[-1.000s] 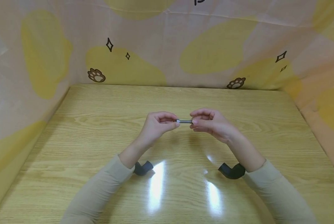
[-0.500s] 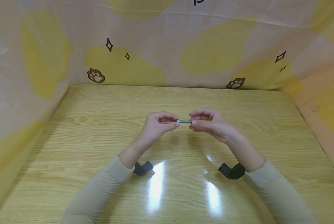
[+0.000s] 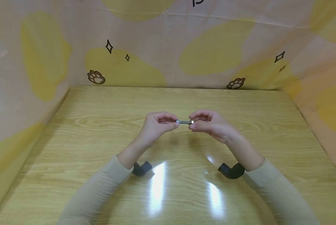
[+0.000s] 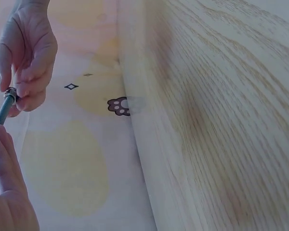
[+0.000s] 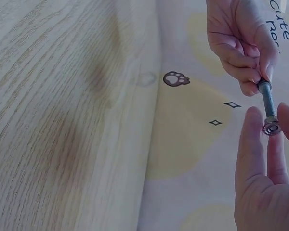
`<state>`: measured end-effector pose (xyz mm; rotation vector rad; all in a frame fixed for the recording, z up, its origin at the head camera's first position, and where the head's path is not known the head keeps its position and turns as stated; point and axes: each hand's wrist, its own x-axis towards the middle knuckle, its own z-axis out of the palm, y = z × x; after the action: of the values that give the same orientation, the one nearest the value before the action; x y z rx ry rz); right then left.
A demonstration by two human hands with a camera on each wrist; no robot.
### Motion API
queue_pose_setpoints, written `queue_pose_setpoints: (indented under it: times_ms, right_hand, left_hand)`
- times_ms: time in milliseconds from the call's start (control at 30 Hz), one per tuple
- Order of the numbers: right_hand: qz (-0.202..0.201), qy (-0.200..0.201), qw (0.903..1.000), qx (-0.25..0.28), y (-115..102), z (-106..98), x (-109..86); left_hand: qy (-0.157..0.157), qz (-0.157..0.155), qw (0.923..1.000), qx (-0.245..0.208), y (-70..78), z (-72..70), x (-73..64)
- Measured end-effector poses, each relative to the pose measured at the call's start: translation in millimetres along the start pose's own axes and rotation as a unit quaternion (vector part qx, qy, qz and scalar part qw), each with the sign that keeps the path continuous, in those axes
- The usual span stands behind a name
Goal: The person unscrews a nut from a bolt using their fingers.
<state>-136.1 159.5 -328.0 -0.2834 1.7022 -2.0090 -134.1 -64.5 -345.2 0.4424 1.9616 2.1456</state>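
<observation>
A metal bolt (image 3: 184,122) is held level above the table, between the two hands. My left hand (image 3: 156,126) pinches its head end between thumb and fingers. At the other end sits a shiny hex nut (image 3: 192,122), with the thumb and fingers of my right hand (image 3: 213,126) around it. The right wrist view shows the nut (image 5: 271,126) on the tip of the threaded shank (image 5: 267,100); the bolt head is mostly covered by the left fingers. Whether every right finger touches the nut is hard to tell.
Below the hands lies a wood-grain table (image 3: 106,187) with bright light reflections. Patterned cloth (image 3: 145,65) walls it in at the back and both sides. A black bent piece shows beside each wrist, one left (image 3: 142,169) and one right (image 3: 232,171).
The right thumb and fingers have shifted on the bolt's end, so the nut shows more plainly. Both hands and the bolt sit slightly farther left in the head view.
</observation>
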Motion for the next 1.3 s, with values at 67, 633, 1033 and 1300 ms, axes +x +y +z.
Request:
queue_pose_setpoints:
  times_ms: [67,633,1033,1300]
  right_hand:
    - [0.006,0.006,0.9999,-0.01,0.3,0.0,-0.1]
    - [0.006,0.018,0.9996,-0.023,-4.8,0.1,-3.3]
    - [0.029,0.024,0.9992,0.014,-5.8,1.6,-2.4]
    - [0.03,0.02,0.9991,-0.022,-5.7,0.2,-2.7]
  left_hand:
    - [-0.001,-0.003,1.0,-0.001,-0.2,0.1,0.1]
    - [-0.005,0.004,1.0,0.0,-0.6,0.9,0.2]
    - [-0.003,0.007,1.0,-0.005,-2.1,1.1,0.4]
    - [-0.002,0.007,1.0,0.002,-2.6,0.5,0.3]
